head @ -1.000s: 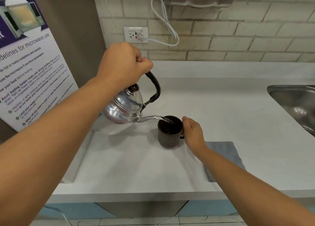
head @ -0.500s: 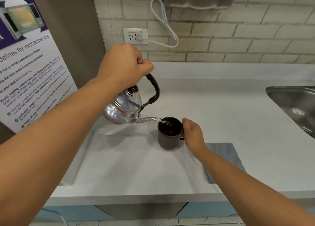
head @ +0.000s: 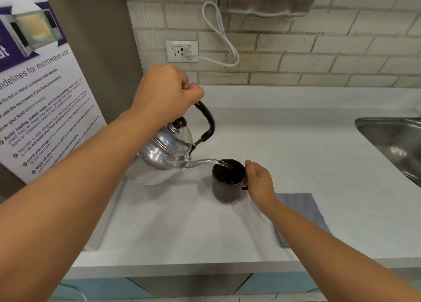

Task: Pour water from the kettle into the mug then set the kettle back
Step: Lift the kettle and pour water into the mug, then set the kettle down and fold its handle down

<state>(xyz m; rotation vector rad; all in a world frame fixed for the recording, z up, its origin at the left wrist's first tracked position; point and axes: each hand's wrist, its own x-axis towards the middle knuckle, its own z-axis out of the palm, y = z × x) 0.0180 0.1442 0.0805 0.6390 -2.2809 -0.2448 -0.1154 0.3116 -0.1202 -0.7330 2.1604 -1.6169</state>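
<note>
A shiny metal kettle (head: 166, 151) with a black handle hangs tilted over the white counter (head: 296, 156), its spout pointing right. My left hand (head: 166, 94) is shut on the top of the handle. A thin stream of water runs from the spout tip into a dark brown mug (head: 227, 183) that stands upright on the counter. Dark liquid shows inside the mug. My right hand (head: 259, 183) grips the mug at its handle on the right side.
A grey cloth (head: 303, 210) lies flat to the right of the mug, partly under my right forearm. A steel sink (head: 396, 142) is set in the counter at far right. A microwave poster (head: 38, 92) leans at left. A wall outlet (head: 181, 50) with a white cord sits behind.
The kettle stays tilted and water keeps running into the mug. Both hands hold their places; the view has shifted only slightly.
</note>
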